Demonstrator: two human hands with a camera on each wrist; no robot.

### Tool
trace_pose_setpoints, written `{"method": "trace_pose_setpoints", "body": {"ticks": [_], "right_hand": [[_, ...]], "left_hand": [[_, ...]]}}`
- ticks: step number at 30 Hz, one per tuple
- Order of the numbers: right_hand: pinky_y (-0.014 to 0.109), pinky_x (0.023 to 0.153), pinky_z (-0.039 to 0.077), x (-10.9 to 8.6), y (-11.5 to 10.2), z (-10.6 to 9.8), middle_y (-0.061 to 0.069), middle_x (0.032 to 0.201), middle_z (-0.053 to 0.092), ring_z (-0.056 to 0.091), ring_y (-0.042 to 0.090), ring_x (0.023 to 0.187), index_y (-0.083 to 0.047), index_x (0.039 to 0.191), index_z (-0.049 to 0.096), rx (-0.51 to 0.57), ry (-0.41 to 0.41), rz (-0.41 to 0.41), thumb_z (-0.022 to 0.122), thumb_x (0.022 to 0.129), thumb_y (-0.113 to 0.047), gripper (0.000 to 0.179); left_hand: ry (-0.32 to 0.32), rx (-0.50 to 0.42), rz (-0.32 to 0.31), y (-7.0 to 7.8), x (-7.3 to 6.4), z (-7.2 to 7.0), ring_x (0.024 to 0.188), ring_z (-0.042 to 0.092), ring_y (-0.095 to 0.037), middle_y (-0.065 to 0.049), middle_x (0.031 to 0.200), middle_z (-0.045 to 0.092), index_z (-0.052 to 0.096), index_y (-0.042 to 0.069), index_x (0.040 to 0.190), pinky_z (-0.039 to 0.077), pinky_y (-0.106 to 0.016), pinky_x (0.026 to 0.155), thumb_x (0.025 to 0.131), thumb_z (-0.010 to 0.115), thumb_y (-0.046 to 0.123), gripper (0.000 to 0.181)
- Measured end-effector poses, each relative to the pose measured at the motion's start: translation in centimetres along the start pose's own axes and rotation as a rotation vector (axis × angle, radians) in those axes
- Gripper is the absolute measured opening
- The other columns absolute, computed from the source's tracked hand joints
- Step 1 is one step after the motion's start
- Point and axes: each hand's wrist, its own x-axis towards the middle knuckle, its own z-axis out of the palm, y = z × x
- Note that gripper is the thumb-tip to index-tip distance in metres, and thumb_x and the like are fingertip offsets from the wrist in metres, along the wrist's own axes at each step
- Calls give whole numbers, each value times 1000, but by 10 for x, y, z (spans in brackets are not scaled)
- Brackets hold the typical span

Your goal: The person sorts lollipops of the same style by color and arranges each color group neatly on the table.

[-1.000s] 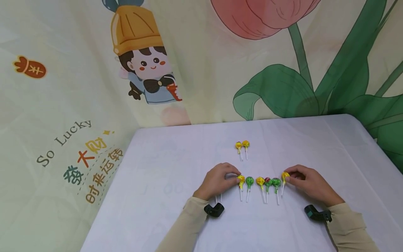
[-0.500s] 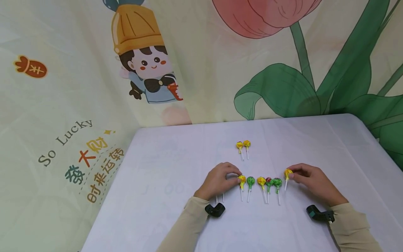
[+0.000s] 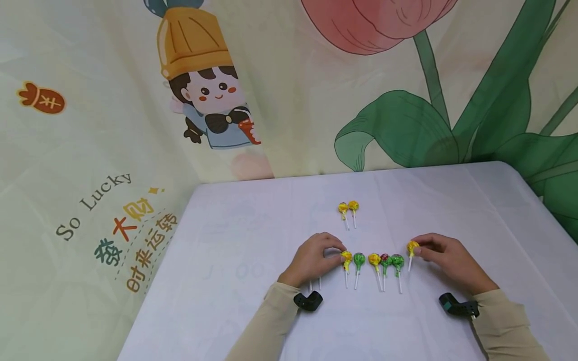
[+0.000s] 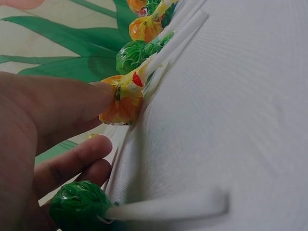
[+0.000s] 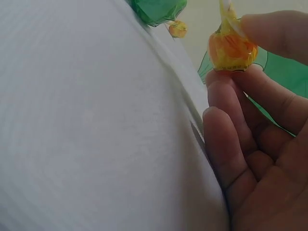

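My left hand pinches the head of a yellow-wrapped lollipop at the left of a row. Its white stick points toward me. In the left wrist view, a green lollipop lies under the palm side of this hand; from the head only stick ends show there. At the row's right end my right hand holds another yellow lollipop between thumb and fingertips. The right wrist view shows its yellow-orange head apart from the cloth. Between the hands lie a green lollipop, a yellow one and two more green-wrapped ones.
Farther back, two yellow lollipops lie side by side. A white cloth covers the table, whose back edge meets a printed curtain. Black wrist cameras sit at both cuffs.
My right hand has shifted slightly right and away from me with its yellow lollipop, widening the gap to the green one. My left hand has stayed in place on its lollipop.
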Motion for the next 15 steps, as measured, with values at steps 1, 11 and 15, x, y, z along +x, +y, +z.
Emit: {"method": "trace_pose_setpoints", "body": {"ticks": [1, 11, 15], "right_hand": [[26, 76, 49, 0, 0, 0, 0, 112, 60, 54, 21, 98, -17, 115, 59, 2, 1, 1, 57, 87, -50, 43], [27, 72, 50, 1, 0, -1, 1, 113, 58, 55, 21, 95, -16, 116, 58, 9, 29, -20, 55, 89, -47, 41], [28, 71, 51, 3, 0, -3, 3, 113, 57, 57, 22, 91, -15, 117, 57, 53, 34, -27, 55, 90, -45, 41]], "left_hand": [[0, -1, -3, 0, 0, 0, 104, 47, -1, 21, 104, 53, 68, 35, 98, 41, -28, 91, 84, 66, 39, 15], [1, -3, 2, 3, -1, -2, 104, 47, -2, 21, 104, 54, 68, 34, 98, 41, -29, 91, 84, 66, 38, 14], [2, -1, 10, 3, -1, -2, 104, 48, -2, 21, 104, 54, 68, 34, 98, 41, -29, 91, 84, 66, 38, 14]]}}
